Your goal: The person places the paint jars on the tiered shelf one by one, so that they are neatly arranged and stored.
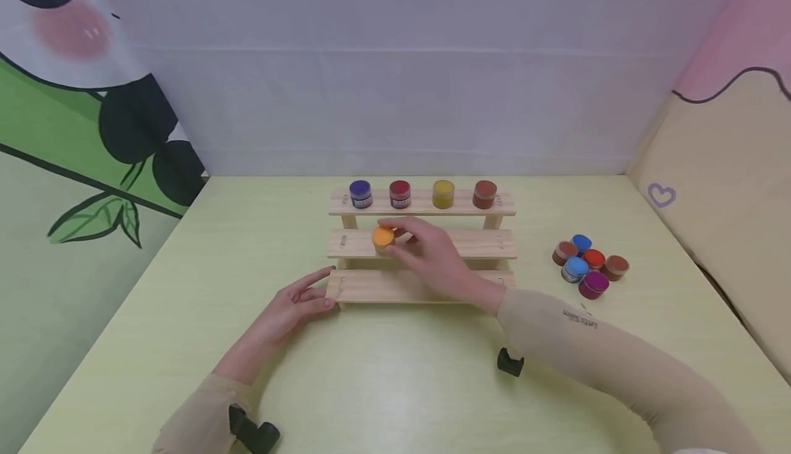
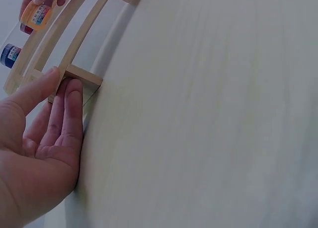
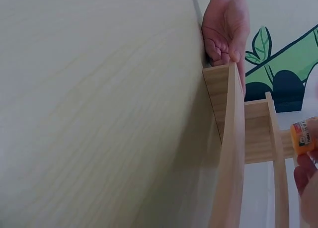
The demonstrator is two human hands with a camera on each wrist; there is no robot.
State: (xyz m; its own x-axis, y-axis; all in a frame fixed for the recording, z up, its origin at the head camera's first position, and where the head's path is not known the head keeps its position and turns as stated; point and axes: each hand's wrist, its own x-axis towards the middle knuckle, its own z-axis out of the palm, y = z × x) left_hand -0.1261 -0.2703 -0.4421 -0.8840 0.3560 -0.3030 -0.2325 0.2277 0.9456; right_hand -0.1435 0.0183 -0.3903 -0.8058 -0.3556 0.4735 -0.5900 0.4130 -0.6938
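A three-step wooden display rack (image 1: 420, 286) stands on the table. My right hand (image 1: 431, 256) pinches a small orange paint jar (image 1: 383, 237) at the left part of the middle step; whether the jar touches the board I cannot tell. My left hand (image 1: 300, 304) grips the left end of the lowest step, thumb on the board and fingers beneath it in the left wrist view. Along the top step stand a dark blue paint jar (image 1: 361, 194), a red paint jar (image 1: 400, 194), a yellow paint jar (image 1: 443, 194) and a brown paint jar (image 1: 485, 194).
Right of the rack, several loose paint jars cluster on the table (image 1: 432, 378), among them a light blue jar (image 1: 575, 270), a purple jar (image 1: 594, 285) and an orange-red jar (image 1: 594, 259). A pale curtain (image 1: 395, 110) hangs behind the table.
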